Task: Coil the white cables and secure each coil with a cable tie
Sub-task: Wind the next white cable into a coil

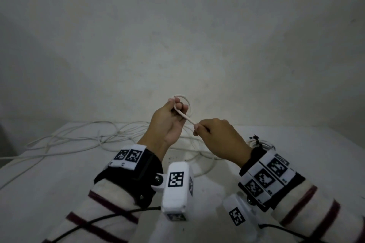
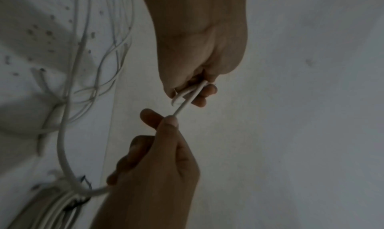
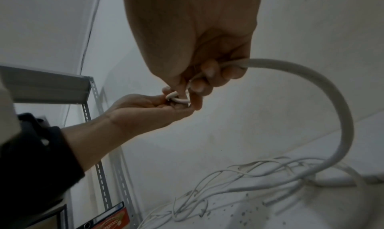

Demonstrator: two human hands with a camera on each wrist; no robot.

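Left hand (image 1: 167, 122) gripping a small cable (image 1: 185, 117) loop, right hand (image 1: 215, 134) pinching its near stretch, loose cables (image 1: 79, 140) lying on the table (image 1: 49, 183) below.

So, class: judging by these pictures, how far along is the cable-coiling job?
Done: one tied coil lies by the right wrist. In hand: the left hand holds a first small loop; the right hand feeds cable. Left: the loose cables on the table.
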